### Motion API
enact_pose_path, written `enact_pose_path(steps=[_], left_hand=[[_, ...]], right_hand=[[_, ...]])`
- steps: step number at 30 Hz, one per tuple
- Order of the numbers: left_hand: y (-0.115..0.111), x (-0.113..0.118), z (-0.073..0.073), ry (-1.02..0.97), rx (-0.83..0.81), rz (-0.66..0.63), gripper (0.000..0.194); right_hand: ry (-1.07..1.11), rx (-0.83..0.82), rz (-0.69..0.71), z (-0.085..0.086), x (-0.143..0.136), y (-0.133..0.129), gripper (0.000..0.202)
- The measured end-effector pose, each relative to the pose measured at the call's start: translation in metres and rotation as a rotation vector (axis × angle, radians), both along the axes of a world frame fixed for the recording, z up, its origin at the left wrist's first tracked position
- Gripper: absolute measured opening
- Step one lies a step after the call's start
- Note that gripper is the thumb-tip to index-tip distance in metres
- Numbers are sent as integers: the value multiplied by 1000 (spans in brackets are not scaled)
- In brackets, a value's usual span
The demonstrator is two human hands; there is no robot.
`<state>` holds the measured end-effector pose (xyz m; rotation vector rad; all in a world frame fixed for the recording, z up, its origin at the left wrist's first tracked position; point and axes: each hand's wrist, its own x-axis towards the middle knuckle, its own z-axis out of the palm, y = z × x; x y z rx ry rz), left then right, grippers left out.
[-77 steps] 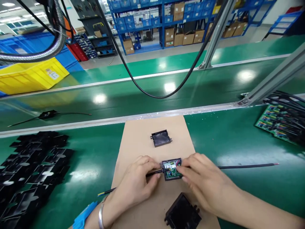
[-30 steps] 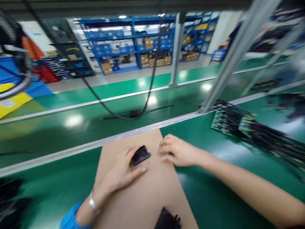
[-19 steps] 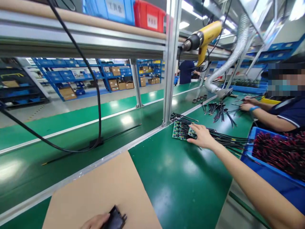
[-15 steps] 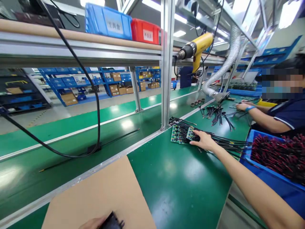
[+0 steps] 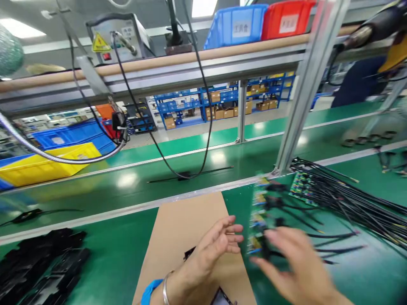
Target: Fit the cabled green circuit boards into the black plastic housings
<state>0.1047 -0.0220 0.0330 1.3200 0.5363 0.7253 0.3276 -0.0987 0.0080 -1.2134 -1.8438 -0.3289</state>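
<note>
Board strip (image 5: 258, 217) now off right-side pile (image 5: 302, 186) — right hand (image 5: 291, 262) apparently gripping it, left hand (image 5: 211, 250) empty — pickup seemingly done

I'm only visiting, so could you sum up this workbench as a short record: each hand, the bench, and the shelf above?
Left hand: open, above the cardboard
Right hand: holding circuit boards, blurred
Bench, left: black cases
Bench, right: more boards with dark cables
On cardboard: a black part, partly hidden behind the left hand
Shelf: blue bin, red bin
</note>
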Motion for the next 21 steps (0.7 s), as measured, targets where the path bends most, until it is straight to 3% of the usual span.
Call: enact_pose_path(steps=[2, 4, 6, 9, 11, 13, 16, 18, 21], left_hand=[[2, 12, 3, -63, -76, 52, 53], [8, 12, 5, 7, -39, 132, 45], [16, 4, 7, 98, 100, 159, 41], [32, -9, 11, 160, 455, 249, 33], [42, -11, 12, 133, 640, 333, 30], [50, -7, 12, 65, 722, 379, 30], [55, 1, 8, -24, 667, 464, 31], [58, 5, 6, -60, 511, 552, 33], [72, 9, 10, -66, 301, 522, 41]], right_hand=[[-106, -18, 196, 11, -32, 5, 67], [-98, -61, 308, 24, -35, 10, 60], [6, -35, 238, 39, -17, 12, 58], [117, -2, 27, 57, 22, 17, 63], [146, -127, 62, 66, 39, 21, 62], [190, -351, 202, 70, 43, 25, 54], [220, -591, 282, 71, 29, 28, 58], [171, -604, 237, 69, 16, 32, 68], [138, -619, 167, 69, 8, 45, 46]])
